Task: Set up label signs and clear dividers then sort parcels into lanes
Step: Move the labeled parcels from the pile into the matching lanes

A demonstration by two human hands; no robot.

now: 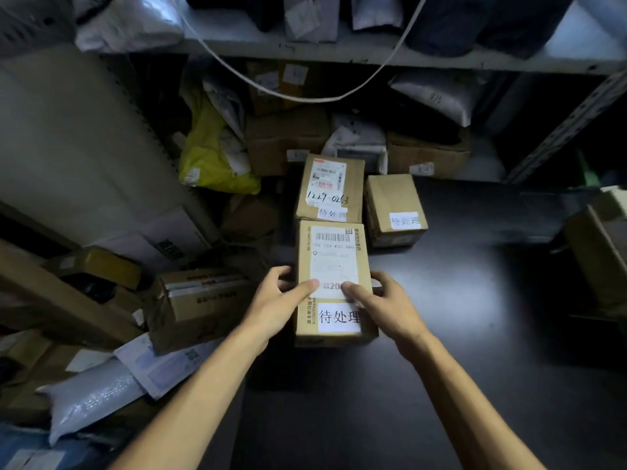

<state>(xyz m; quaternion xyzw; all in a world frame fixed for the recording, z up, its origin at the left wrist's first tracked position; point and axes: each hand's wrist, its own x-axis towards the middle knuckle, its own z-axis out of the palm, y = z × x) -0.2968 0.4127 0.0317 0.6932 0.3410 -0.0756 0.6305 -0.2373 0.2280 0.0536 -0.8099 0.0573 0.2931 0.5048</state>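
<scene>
Fingers: we have both sets of fingers [307, 286] clasped on the near parcel [334, 276], thumbs laid flat on its top face, the other fingers curled down its long sides.
Left hand: our left hand [274, 300] grips the parcel's left flank, thumb tip on the lower edge of the shipping label [334, 249].
Right hand: our right hand [385, 305] grips the right flank in the same way, thumb tip close to the left thumb.
Near parcel: it lies lengthwise away from us on the dark surface [458, 300]; whether it rests there or hangs just above, we cannot tell.
White sign: the white sign [339, 317] with printed characters sits on the top face at our end, just below our thumbs.
Lane: the second parcel [330, 188] stands directly behind, its near end touching or almost touching ours. The third parcel [393, 212] stands just beside that one on the right. Both carry similar small white slips.
Step in hand: we judge that we are setting this parcel as the next one in the row.
Doing it well: we should push evenly with both hands so the far end meets the second parcel squarely, hold the long sides in line with it, and leave the sign face up and readable from our side.
Risk: uneven pressure could skew it towards the third parcel or nudge the row back.
Surroundings: a yellow bag [210, 154] and loose cartons crowd the left; a shelf [441, 59] with a drooping white cable [305, 98] runs above.
</scene>
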